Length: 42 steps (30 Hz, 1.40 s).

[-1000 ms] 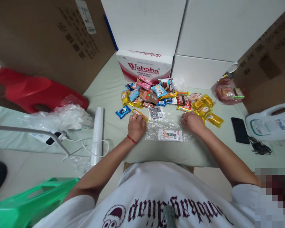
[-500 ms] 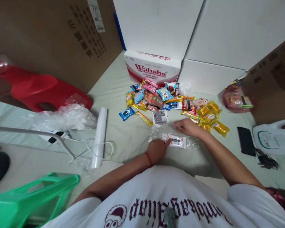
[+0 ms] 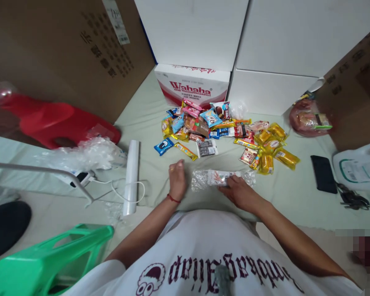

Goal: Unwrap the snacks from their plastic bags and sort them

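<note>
Pale green sheeting [image 3: 148, 123] covers the work surface, which is walled at the back by stacked cartons. Nearest the camera, a green plastic stool [image 3: 46, 263] occupies the lower left corner. Beyond the wearer's shirt, the left hand [image 3: 177, 180] lies flat on the sheeting, fingers extended and together, holding nothing; a red cord circles its wrist. The right hand [image 3: 239, 193] rests palm down with its fingertips on the near edge of a clear plastic bag [image 3: 223, 179], pressing it rather than enclosing it. The bag lies crumpled on the sheeting between the two hands, just right of the left hand, and contains a white snack packet [image 3: 217, 176]. Left of the hands, a roll of clear film [image 3: 131, 176] lies lengthwise, with a white cable [image 3: 123, 193] looped beside it and a heap of loose plastic wrap [image 3: 80, 154] further left. At the right edge lie a black phone [image 3: 323, 174] and a white jug [image 3: 359, 166]. Beyond the bag, a pile of assorted snack packets [image 3: 222, 131] spreads across the sheeting. A red stool [image 3: 52, 119] lies on its side at left. Behind the pile stands a red-and-white carton marked Wahaha [image 3: 191, 84], flanked by white boxes [image 3: 274, 49] and brown cartons [image 3: 68, 53].
</note>
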Each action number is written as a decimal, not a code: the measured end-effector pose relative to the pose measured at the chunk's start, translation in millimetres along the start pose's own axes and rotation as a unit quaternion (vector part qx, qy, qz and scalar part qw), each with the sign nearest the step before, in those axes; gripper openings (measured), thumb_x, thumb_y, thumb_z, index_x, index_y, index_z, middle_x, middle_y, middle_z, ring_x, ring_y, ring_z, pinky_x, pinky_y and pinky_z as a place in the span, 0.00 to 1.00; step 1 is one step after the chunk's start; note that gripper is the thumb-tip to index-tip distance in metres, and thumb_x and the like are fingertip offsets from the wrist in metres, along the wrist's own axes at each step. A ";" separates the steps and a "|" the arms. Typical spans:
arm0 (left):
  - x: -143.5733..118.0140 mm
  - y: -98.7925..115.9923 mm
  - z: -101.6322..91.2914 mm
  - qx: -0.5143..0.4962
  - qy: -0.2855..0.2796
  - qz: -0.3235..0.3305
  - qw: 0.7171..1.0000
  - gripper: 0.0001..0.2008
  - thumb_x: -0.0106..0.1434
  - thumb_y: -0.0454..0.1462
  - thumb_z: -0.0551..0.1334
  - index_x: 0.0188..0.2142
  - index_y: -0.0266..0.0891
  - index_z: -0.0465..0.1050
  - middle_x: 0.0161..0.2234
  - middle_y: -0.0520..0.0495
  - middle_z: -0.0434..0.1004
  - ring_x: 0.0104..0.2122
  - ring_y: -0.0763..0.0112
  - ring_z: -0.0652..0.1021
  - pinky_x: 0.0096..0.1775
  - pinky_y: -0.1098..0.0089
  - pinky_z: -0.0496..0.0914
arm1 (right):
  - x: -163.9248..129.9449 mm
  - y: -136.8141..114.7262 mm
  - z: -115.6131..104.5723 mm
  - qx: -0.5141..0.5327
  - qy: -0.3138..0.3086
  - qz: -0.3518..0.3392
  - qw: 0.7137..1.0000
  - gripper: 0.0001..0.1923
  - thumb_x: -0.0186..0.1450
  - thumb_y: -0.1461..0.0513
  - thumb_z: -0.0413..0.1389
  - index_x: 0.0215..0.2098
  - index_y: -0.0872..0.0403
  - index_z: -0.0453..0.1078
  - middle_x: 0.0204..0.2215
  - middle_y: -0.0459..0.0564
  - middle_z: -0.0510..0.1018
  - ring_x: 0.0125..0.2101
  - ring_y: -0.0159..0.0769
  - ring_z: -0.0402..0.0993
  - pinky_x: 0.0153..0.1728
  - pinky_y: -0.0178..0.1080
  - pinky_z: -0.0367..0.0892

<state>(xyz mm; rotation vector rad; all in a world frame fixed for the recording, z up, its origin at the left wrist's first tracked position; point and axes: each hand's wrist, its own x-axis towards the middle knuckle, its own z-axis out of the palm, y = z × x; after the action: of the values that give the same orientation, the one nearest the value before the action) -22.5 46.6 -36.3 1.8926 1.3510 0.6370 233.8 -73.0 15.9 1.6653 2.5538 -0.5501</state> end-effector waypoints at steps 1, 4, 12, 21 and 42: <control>2.0 4.8 2.7 0.032 0.013 -0.001 0.999 0.21 0.73 0.42 0.49 0.57 0.37 0.72 0.55 0.33 0.72 0.61 0.46 0.67 0.60 0.40 0.63 | -0.9 -0.4 -1.4 0.005 0.003 0.002 1.000 0.18 0.76 0.61 0.50 0.59 0.48 0.76 0.40 0.58 0.71 0.44 0.48 0.62 0.45 0.45 0.60; 0.3 23.1 5.4 0.149 0.007 0.017 0.989 0.14 0.62 0.42 0.65 0.46 0.39 0.76 0.65 0.33 0.64 0.68 0.35 0.57 0.62 0.36 0.58 | -5.0 0.9 -4.6 0.033 0.013 -0.007 0.999 0.15 0.75 0.60 0.52 0.52 0.51 0.79 0.39 0.56 0.70 0.44 0.47 0.62 0.47 0.45 0.60; -0.9 61.2 -6.2 -0.044 -0.215 -0.061 0.974 0.07 0.66 0.39 0.59 0.33 0.40 0.68 0.21 0.53 0.73 0.22 0.69 0.75 0.28 0.70 0.69 | -1.9 3.5 2.5 0.077 0.034 0.005 0.996 0.11 0.74 0.60 0.54 0.44 0.55 0.78 0.40 0.57 0.71 0.45 0.46 0.62 0.50 0.48 0.61; 2.8 87.9 69.9 0.104 -0.176 0.017 0.979 0.13 0.72 0.34 0.52 0.41 0.38 0.76 0.45 0.39 0.82 0.45 0.60 0.81 0.46 0.64 0.72 | -14.6 24.4 16.5 0.213 0.226 0.096 0.946 0.18 0.76 0.58 0.45 0.57 0.50 0.73 0.45 0.57 0.78 0.46 0.47 0.70 0.51 0.48 0.66; -4.1 65.3 63.6 0.214 0.000 0.018 0.977 0.30 0.62 0.52 0.69 0.55 0.35 0.69 0.58 0.30 0.69 0.59 0.42 0.67 0.56 0.47 0.64 | 38.6 -15.5 17.3 0.143 0.122 0.314 0.931 0.08 0.73 0.63 0.47 0.39 0.52 0.67 0.38 0.56 0.79 0.35 0.41 0.75 0.35 0.37 0.62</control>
<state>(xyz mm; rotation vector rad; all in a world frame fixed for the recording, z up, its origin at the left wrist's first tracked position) 61.6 13.1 -24.8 2.2574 1.5499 0.3802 200.9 -50.1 -4.9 2.6348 1.9357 -0.7069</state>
